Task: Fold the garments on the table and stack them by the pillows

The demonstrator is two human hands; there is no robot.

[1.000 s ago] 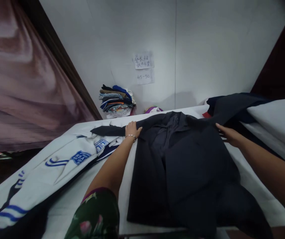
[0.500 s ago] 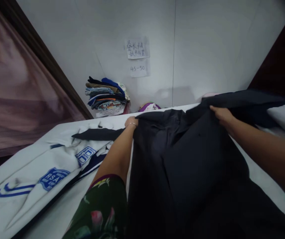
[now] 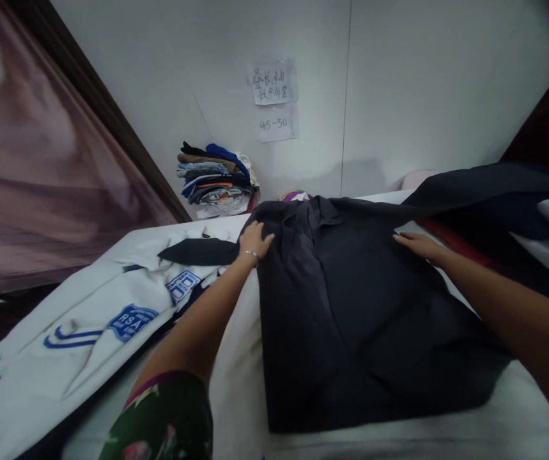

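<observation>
A dark blazer lies spread front-up on a white-covered table, its collar toward the wall. One sleeve sticks out to the left, and the other sleeve stretches far to the right. My left hand rests on the blazer's left shoulder area with its fingers apart. At the blazer's right side is my right hand, fingers stretched out flat and touching or just above the cloth; I cannot tell which.
White garments with blue lettering lie along the table's left side. A stack of folded clothes stands by the wall. Dark, red and white clothing is heaped at the right. Handwritten paper signs hang on the wall. A pinkish curtain hangs left.
The blazer, gripped and lifted by both hands before, now lies flatter on the table, its lower hem in view. Both hands have let go, and the right one has come down a little.
</observation>
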